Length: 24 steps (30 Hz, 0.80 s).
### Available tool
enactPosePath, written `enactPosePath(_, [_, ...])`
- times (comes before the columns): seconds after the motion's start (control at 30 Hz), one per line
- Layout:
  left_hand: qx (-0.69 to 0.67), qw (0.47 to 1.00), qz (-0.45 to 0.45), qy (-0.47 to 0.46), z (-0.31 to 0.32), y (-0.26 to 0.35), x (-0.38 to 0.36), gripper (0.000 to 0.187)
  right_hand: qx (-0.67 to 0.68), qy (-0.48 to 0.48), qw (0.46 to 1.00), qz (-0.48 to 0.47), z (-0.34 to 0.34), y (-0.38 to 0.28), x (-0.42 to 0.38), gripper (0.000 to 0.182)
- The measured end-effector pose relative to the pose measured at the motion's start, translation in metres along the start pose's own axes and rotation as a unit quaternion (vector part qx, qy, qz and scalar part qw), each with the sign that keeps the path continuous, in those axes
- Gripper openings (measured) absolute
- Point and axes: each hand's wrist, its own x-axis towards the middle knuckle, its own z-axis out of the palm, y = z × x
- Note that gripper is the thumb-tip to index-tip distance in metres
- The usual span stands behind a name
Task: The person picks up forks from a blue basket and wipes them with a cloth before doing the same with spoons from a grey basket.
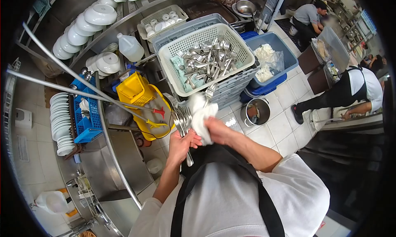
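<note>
In the head view, my left hand [182, 144] is closed around a bunch of forks [181, 120], tines pointing up and away from me. Close beside it, my right hand [220, 132] grips a white cloth [203, 118], blurred by motion. A single fork [211, 90] sticks out past the cloth's upper end; its handle is hidden in the folds. Just beyond both hands, a white perforated basket [175, 80] holds a heap of cutlery [212, 57], mostly forks, with a pale green cloth [178, 64] at its left side.
Stacked grey crates [235, 86] support the basket. A yellow mop bucket [159, 127] stands left, a steel pot [266, 113] on the floor to the right, near a blue-grey tub [288, 55]. Bowls [100, 14] and plates [60, 109] sit at left. Two co-workers [363, 84] [305, 18] are at right.
</note>
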Motion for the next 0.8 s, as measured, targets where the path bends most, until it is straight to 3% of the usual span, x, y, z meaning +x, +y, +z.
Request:
enactPosePath(0.03, [-0.013,1.0,0.001,0.004,0.001,-0.003,0.0,0.024,0.009,-0.115,0.991,0.061,-0.006,0.003,-0.002,0.027])
enactPosePath(0.1, [-0.037,0.999,0.002,0.013,0.004,-0.004,-0.001,0.026,-0.209,-0.053,0.976,-0.033,-0.018,-0.016,0.015,0.026])
enactPosePath(0.13, [-0.026,1.0,-0.005,0.016,0.003,-0.003,0.0,0.029,-0.245,-0.008,0.965,-0.095,-0.02,-0.031,0.025,0.025])
enactPosePath(0.17, [-0.071,0.997,-0.005,0.019,0.003,-0.003,-0.002,0.03,-0.214,0.002,0.965,-0.154,-0.025,-0.049,0.03,0.024])
enactPosePath(0.23, [-0.159,0.987,0.004,0.023,0.003,-0.001,-0.003,0.031,-0.095,0.03,0.979,-0.179,-0.026,-0.079,0.027,0.025])
enactPosePath(0.33, [-0.161,0.987,0.007,0.028,-0.001,0.0,-0.001,0.029,-0.035,-0.04,0.997,-0.056,-0.02,-0.076,0.005,0.027])
enactPosePath(0.43, [-0.133,0.991,-0.009,-0.018,0.002,0.002,0.001,0.026,-0.208,-0.042,0.973,-0.096,0.0,-0.042,-0.009,0.034])
enactPosePath(0.47, [-0.116,0.992,-0.018,-0.044,0.003,0.002,-0.001,0.026,-0.336,-0.133,0.922,-0.136,-0.011,-0.032,0.003,0.035])
enactPosePath(0.5, [-0.096,0.992,-0.027,-0.071,0.004,0.002,-0.003,0.025,-0.365,-0.152,0.911,-0.12,-0.007,-0.032,0.006,0.031])
enactPosePath(0.6, [-0.084,0.995,-0.031,-0.046,-0.001,0.008,-0.006,0.023,-0.16,-0.079,0.978,-0.113,0.0,-0.035,0.011,0.024])
enactPosePath(0.67, [-0.049,0.998,-0.024,-0.008,0.0,0.014,-0.008,0.022,-0.158,-0.077,0.969,-0.176,0.002,-0.023,0.01,0.022])
enactPosePath(0.77, [-0.051,0.997,0.017,-0.063,-0.003,-0.001,-0.001,0.022,-0.192,-0.032,0.958,-0.212,-0.004,-0.028,0.017,0.026])
enactPosePath(0.8, [-0.073,0.996,0.016,-0.047,0.001,0.001,-0.002,0.022,-0.059,-0.02,0.972,-0.228,-0.004,-0.032,0.019,0.025])
